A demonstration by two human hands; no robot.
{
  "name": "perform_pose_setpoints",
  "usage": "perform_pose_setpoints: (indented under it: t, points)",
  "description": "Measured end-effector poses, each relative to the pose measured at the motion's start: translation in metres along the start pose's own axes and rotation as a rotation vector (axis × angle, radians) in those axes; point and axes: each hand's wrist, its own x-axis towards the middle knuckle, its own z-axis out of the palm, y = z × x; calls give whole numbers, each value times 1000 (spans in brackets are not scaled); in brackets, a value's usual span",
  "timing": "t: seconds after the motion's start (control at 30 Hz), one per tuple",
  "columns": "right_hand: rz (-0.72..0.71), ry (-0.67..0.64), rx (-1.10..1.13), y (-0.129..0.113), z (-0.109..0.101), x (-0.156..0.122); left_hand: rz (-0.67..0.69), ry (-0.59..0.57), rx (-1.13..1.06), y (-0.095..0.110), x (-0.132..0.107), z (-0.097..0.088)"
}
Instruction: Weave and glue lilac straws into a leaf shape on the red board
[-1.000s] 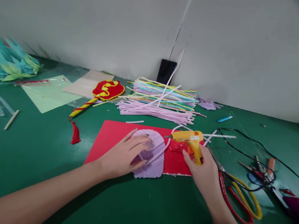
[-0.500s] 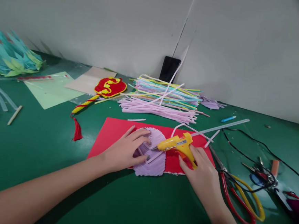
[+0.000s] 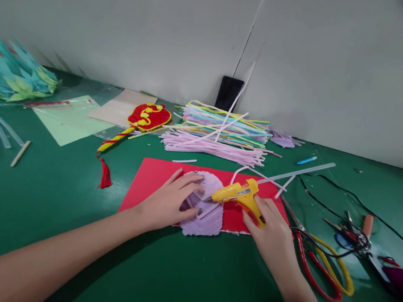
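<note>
- The lilac pipe-cleaner panel sits at the centre of the frame, ribbed in slanting fuzzy rows, its top rounded, its lower end flatter and its edge scalloped; a thin lilac strand lies bent across it.
- My left hand covers the panel's left part, fingers spread and curved, thumb apart from them; I cannot tell whether my fingertips pin the strand.
- My right hand, just right of centre, is closed around the handle of a yellow glue gun; the nozzle points left over the panel, though whether it touches I cannot tell.
- A translucent glue stick juts from the gun's back toward the upper right.
- Beneath the panel lies a red sheet, the panel's bottom overhanging its near edge.
- Scissors with one red and one yellow handle loop rest at lower right.
- Beyond the sheet, upper centre, I see bundled pipe cleaners, with a black phone leaning behind them.
- Left of those lies a red-and-yellow tasselled fan.
</note>
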Motion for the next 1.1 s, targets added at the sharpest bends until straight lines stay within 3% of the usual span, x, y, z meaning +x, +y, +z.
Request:
perform_pose_setpoints:
  t: [1.1]
  points:
    - [45,-5,56,4,-3,-1,14,15,-9,-3,-1,2]
